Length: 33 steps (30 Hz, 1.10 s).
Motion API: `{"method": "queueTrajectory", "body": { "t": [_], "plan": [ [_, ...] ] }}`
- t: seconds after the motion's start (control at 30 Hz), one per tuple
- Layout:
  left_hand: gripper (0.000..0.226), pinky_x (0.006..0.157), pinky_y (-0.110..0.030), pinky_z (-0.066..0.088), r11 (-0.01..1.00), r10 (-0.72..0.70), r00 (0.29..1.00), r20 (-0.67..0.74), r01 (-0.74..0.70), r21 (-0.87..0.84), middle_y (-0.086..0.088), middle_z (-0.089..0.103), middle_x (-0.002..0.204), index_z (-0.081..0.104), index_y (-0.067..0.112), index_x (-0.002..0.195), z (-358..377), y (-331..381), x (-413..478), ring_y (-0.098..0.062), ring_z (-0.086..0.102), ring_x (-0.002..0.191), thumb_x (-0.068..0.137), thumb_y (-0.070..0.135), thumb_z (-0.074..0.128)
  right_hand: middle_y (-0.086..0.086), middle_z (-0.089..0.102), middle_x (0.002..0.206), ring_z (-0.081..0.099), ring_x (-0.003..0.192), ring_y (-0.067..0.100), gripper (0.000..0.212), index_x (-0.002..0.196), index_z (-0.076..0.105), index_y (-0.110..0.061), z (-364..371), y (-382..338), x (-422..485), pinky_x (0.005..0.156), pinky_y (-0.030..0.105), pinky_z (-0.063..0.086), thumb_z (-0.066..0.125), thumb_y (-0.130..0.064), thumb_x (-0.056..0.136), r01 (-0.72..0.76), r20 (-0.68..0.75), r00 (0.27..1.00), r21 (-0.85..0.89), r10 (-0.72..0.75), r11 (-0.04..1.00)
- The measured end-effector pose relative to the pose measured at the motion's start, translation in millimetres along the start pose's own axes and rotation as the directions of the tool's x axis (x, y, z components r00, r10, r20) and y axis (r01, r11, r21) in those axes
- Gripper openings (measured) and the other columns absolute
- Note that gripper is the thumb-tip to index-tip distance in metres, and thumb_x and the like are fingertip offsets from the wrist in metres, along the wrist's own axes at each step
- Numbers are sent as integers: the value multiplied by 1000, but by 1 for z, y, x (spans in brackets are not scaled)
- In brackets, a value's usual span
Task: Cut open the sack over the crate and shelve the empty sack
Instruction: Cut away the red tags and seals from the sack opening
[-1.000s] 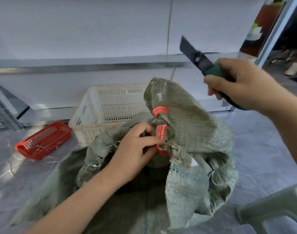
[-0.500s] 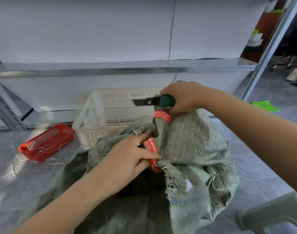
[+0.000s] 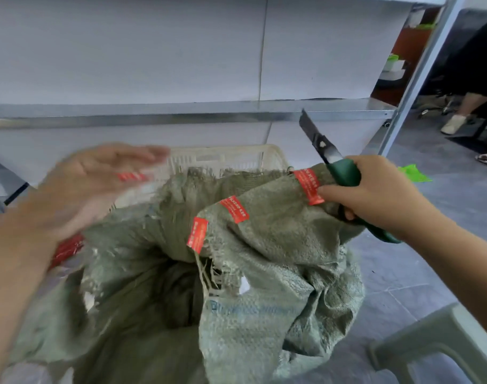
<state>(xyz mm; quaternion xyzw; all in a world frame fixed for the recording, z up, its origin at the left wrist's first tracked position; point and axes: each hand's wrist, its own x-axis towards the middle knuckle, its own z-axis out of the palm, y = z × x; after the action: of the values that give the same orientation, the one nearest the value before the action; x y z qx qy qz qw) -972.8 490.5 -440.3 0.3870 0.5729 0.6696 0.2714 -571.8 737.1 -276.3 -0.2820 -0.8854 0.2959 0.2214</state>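
Note:
The green woven sack [image 3: 264, 273] stands in front of me on the floor, its neck loose and its dark inside [image 3: 175, 286] showing. Red tape strips [image 3: 234, 209] cling to its rim. My right hand [image 3: 381, 195] grips a green-handled knife [image 3: 344, 176], blade pointing up, and also holds the sack's taped edge at the right. My left hand [image 3: 98, 184] is blurred, fingers straight, raised over the sack's left side; a blurred red strip [image 3: 131, 177] shows beside it. The white plastic crate [image 3: 222, 159] sits just behind the sack, partly hidden.
A metal shelf [image 3: 181, 112] runs along the wall above the crate, with a steel post [image 3: 414, 87] at its right end. A red basket [image 3: 67, 249] peeks out at left. A grey-green stool [image 3: 430, 342] stands at lower right. A person [image 3: 472, 79] is at far right.
The sack's tied neck has come apart and spread open. My left hand let go and swung up and left. My right hand moved right, the knife blade now pointing up.

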Motion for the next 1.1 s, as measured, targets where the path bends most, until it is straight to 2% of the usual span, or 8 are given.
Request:
{"method": "queueTrajectory", "body": {
  "t": [0.1,0.17,0.27,0.47,0.57,0.67,0.8,1.1],
  "plan": [
    [57,98,-68,31,965,105,994,30,-109,240,-21,36,144,31,13,141,36,26,-2,-48,41,125,99,3,-6,13,59,49,47,36,10,25,67,52,2,8,-6,-10,43,27,40,67,-15,77,35,-33,999,19,-35,999],
    [37,85,-39,52,821,78,936,344,-256,510,8,54,130,52,38,124,180,142,-45,-20,60,110,91,22,46,13,65,55,53,39,11,23,68,52,0,13,-11,-15,44,32,46,67,-15,76,44,-33,999,60,-42,997],
    [32,82,-6,34,567,82,910,406,-377,732,30,51,111,52,60,104,273,176,-73,13,44,107,73,55,47,5,64,47,54,39,9,20,67,54,-3,14,-12,-22,42,29,47,68,-13,76,57,-14,998,106,-56,993],
    [27,97,-30,44,733,-33,924,382,-237,638,28,49,101,63,51,95,286,140,-63,5,50,103,70,45,54,2,61,42,51,36,10,14,65,59,-2,4,-4,-26,39,19,42,69,-5,74,27,77,996,189,-42,982],
    [37,105,-13,31,745,22,909,416,-293,600,46,39,113,56,57,102,290,131,-59,21,37,116,72,35,54,9,62,46,52,39,13,15,74,65,2,-3,0,-26,42,23,44,73,-11,72,47,132,988,212,-76,976],
    [51,94,11,9,698,65,901,429,-349,625,53,19,117,39,66,106,292,122,-57,38,13,113,73,31,54,-6,60,41,49,36,1,27,61,57,-14,-13,1,-25,43,11,40,71,-36,69,71,230,968,131,-100,989],
    [57,114,-14,9,650,15,899,437,-341,679,21,17,150,34,67,113,294,108,-57,10,8,137,79,29,58,-5,57,50,49,41,2,56,72,52,-22,-28,3,-20,43,12,38,37,-76,69,108,376,921,2,-101,994],
    [69,76,17,-12,628,-129,893,432,-264,732,32,-9,127,14,73,103,302,118,-59,21,-14,116,88,20,54,-14,53,55,54,52,11,42,90,55,-41,-72,-29,-17,53,33,51,25,-63,71,423,287,906,-574,-312,701]
  ]
}}
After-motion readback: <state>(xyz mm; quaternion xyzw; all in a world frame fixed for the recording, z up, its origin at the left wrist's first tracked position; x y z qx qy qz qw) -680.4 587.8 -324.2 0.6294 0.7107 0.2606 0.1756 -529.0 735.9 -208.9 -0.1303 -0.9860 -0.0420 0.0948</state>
